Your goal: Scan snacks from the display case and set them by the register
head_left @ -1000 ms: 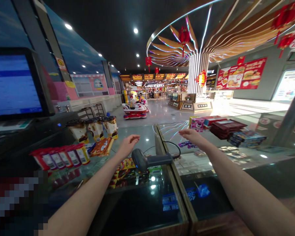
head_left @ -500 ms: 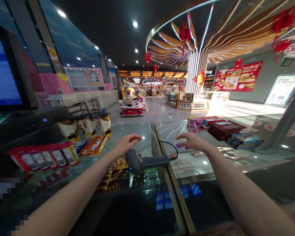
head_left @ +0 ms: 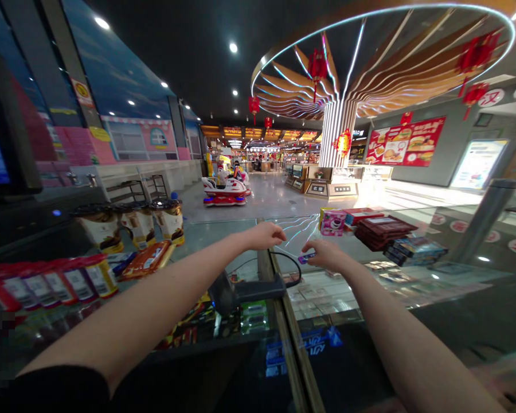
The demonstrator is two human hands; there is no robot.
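Observation:
My right hand [head_left: 324, 254] is closed on a small purple packet [head_left: 306, 258], low over the glass counter [head_left: 206, 229]. To its left my left hand [head_left: 267, 234] hangs above the counter's metal seam with fingers curled; whether anything is between them is too small to make out. Below my left forearm a dark handheld scanner [head_left: 251, 289] lies on the glass, its black cable [head_left: 298, 275] looping up near my right hand. A pink box [head_left: 332, 222] stands just beyond my right hand.
Brown packages [head_left: 382, 228] and blue boxes [head_left: 415, 251] lie at the right. Cups [head_left: 167, 221], an orange packet [head_left: 148, 259] and upright colourful packs [head_left: 77, 282] stand at the left, beside a monitor [head_left: 12, 126]. A grey post [head_left: 481, 223] rises at the right.
My left hand has moved right, across the scanner toward my right hand. My right hand has closed on the purple packet. The view has shifted slightly.

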